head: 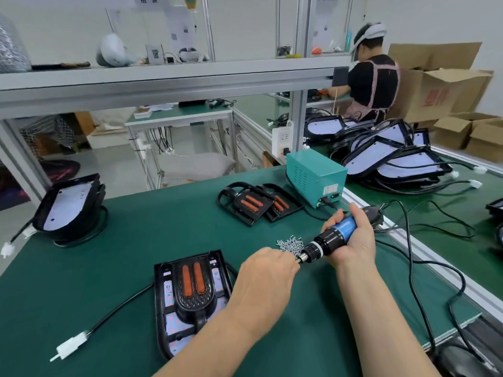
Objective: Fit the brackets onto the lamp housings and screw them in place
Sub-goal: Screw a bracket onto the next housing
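At the left edge of the frame, a stack of housings (69, 205) stands on the green mat (122, 254), white faces tilted up, with a black cable looped round its base. In the lower left a white connector (71, 346) lies on the mat, and its black cable runs right to the lamp housing (161, 295) in the lower centre. That lamp housing lies flat, open side up. A black bracket (193, 295) with two orange strips sits in its middle, covering most of the dotted board inside.

Just right of it, the left hand (266, 276) reaches up the frame with its back to the camera. Its fingers are curled at the tip of the electric screwdriver (334, 236), but whether they pinch anything cannot be told. A small pile of screws (290, 243) lies on the mat, touching those fingers and just beside the tool's nose.

Above, in the centre, a pair of housings (255, 204) with orange-striped brackets overlap each other beside a teal power box (315, 176).

The right hand (353, 240) is wrapped round the blue body of the electric screwdriver, holding it nearly level with its bit pointing left; its cord trails off to the right.

In the upper right, a heap of lamps (394, 156) is piled on the next bench. Behind it a person (373, 77) in an apron works facing away, near open cardboard boxes (435, 85).
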### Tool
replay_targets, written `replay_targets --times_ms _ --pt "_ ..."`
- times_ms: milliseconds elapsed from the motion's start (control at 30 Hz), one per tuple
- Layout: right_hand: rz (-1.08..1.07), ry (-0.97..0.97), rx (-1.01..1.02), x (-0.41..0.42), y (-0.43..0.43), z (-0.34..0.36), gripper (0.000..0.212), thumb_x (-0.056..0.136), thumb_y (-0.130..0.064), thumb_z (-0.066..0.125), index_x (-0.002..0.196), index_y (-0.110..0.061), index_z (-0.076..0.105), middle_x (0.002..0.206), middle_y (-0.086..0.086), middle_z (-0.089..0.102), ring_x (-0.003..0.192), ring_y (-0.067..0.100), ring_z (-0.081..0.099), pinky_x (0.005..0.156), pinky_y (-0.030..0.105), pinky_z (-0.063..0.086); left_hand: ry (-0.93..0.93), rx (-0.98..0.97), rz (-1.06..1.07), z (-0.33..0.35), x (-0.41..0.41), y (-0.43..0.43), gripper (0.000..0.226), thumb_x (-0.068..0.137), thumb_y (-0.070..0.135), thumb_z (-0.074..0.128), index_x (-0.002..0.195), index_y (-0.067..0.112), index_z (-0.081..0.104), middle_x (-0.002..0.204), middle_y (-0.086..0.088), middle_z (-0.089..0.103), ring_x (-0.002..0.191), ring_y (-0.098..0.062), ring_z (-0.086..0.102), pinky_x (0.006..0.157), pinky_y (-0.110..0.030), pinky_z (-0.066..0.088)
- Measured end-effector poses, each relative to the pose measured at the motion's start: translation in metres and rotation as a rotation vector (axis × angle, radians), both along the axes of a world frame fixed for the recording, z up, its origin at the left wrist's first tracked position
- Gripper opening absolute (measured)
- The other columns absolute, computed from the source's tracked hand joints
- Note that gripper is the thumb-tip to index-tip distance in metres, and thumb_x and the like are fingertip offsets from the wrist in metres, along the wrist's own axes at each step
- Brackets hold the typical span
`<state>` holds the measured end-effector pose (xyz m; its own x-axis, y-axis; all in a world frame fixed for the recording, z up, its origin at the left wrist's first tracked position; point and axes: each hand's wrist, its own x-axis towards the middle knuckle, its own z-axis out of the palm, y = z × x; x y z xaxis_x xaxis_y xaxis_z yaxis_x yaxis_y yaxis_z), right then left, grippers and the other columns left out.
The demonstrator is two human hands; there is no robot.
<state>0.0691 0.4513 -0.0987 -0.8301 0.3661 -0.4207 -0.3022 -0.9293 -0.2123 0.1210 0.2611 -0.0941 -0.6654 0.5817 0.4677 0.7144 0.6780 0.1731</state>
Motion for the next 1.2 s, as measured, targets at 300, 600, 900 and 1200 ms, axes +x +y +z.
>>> replay_targets --times_ms 300,600,900,1200 --pt "-0.129 0.085 -0.056 -0.001 0.023 -0.019 0.024 0.081 -0.021 0.083 0.085 -0.015 0.060 0.077 -0.001 0.061 0.055 0.010 0.057 0.053 0.022 0.050 -0.483 -0.380 0.276 0.019 -0.057 -0.013 0.048 0.084 0.037 0.074 0.122 0.014 0.057 0.122 -0.006 0.060 0.114 -0.026 0.053 0.094 -0.036 0.046" --pt "-0.157 0.136 -0.021 0.000 0.032 -0.027 0.015 0.088 -0.010 0.073 0.087 -0.014 0.059 0.074 -0.001 0.061 0.058 0.010 0.057 0.057 0.022 0.049 -0.667 -0.254 0.383 -0.002 -0.096 0.025 0.039 0.085 0.041 0.075 0.096 0.004 0.064 0.096 -0.008 0.067 0.086 -0.028 0.064 0.076 -0.036 0.055" --pt "-0.169 0.175 -0.024 0.000 0.040 -0.033 0.015 0.087 -0.011 0.073 0.089 -0.013 0.058 0.076 -0.004 0.061 0.059 0.008 0.058 0.060 0.021 0.050 -0.618 -0.321 0.350 0.003 -0.081 0.040 0.042 0.087 0.017 0.073 0.061 0.010 0.040 0.062 -0.005 0.044 0.061 -0.024 0.046 0.054 -0.032 0.040" --pt "-0.159 0.180 0.030 -0.005 0.038 -0.038 0.014 0.090 -0.015 0.070 0.090 -0.014 0.056 0.073 -0.005 0.060 0.057 0.007 0.057 0.058 0.020 0.049 -0.596 -0.349 0.319 0.010 -0.057 0.039 0.029 0.086 -0.010 0.053 0.066 0.007 0.040 0.068 -0.008 0.042 0.069 -0.028 0.049 0.058 -0.034 0.041"
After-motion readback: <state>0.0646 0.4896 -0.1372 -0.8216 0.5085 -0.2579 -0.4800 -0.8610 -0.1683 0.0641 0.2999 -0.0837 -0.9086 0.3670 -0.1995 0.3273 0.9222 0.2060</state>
